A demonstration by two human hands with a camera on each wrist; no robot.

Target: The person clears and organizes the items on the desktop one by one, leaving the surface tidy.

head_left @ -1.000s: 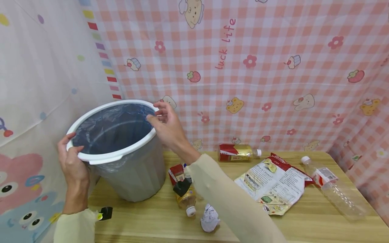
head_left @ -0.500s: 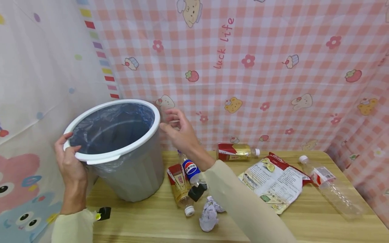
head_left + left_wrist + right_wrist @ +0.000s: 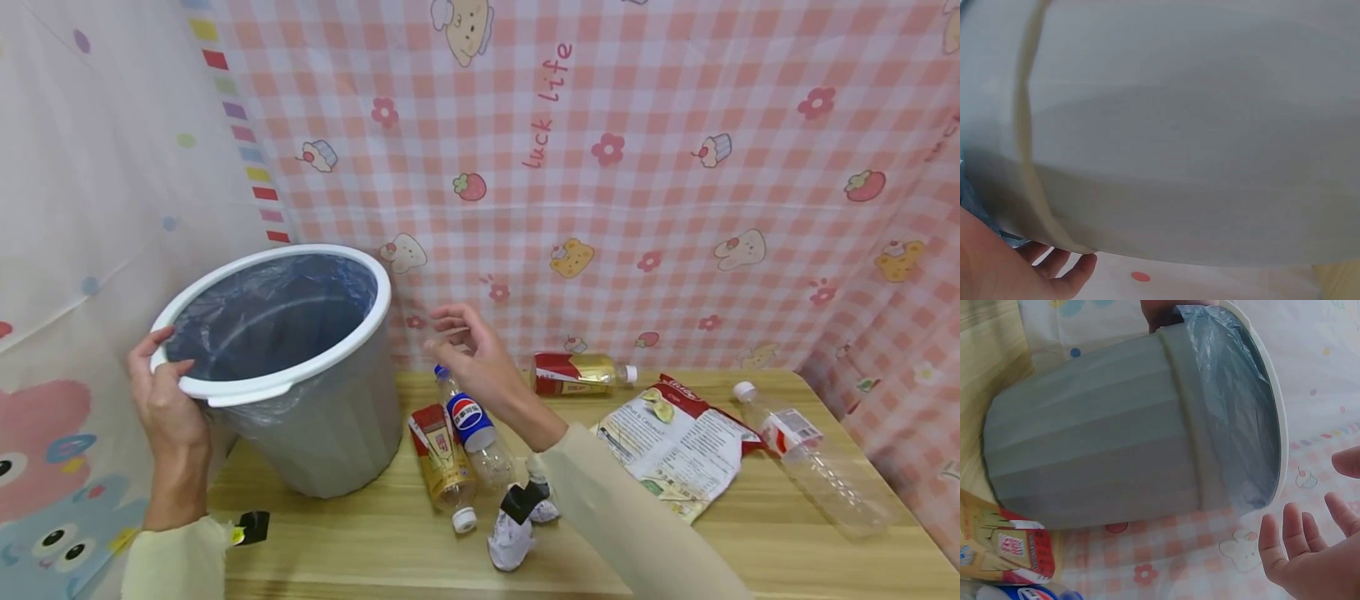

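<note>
A grey trash can [image 3: 330, 442] with a white rim stands on the left of the table, lined with a translucent plastic bag [image 3: 1229, 412] tucked under the rim. My left hand [image 3: 174, 417] grips the rim at its left side, thumb on top; the left wrist view shows fingertips against the can's wall. Clear of the can, my right hand [image 3: 487, 367] hangs in the air with loosely bent fingers and nothing in them. Below it lies a Pepsi bottle [image 3: 468, 418], beside a drink bottle with a red and gold label [image 3: 438, 454]. Crumpled paper [image 3: 512, 542] lies nearer me.
Another red and gold bottle [image 3: 573, 374] lies along the back of the wooden table [image 3: 352, 546]. Further right are a chip bag [image 3: 675, 446] and a clear plastic bottle [image 3: 825, 475] on its side. Patterned cloth [image 3: 645, 208] hangs behind and at the sides.
My right hand has let go of the rim's right side and moved right and down, away from the can. My left hand still holds the rim. The Pepsi bottle has come into sight.
</note>
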